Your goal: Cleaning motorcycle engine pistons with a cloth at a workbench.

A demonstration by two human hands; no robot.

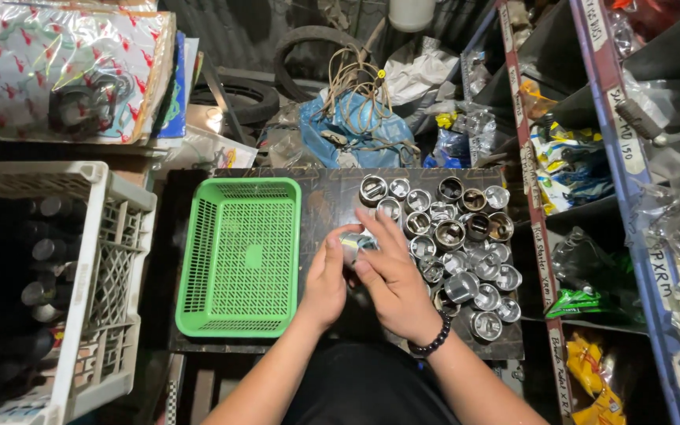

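Beside the empty green basket (239, 256), both my hands (326, 279) (393, 279) grip one metal piston (353, 243), the piston pile (466, 252) still unsorted.

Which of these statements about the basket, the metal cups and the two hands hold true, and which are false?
1. The green basket has nothing in it. True.
2. Both hands hold one metal cup between them. True: the left hand and right hand both close around it.
3. The metal cups stand left of the basket. False: they cluster to its right, on the dark table.
4. The beaded bracelet is on the left wrist. False: it is on the right wrist.
5. A white crate stands left of the basket. True.
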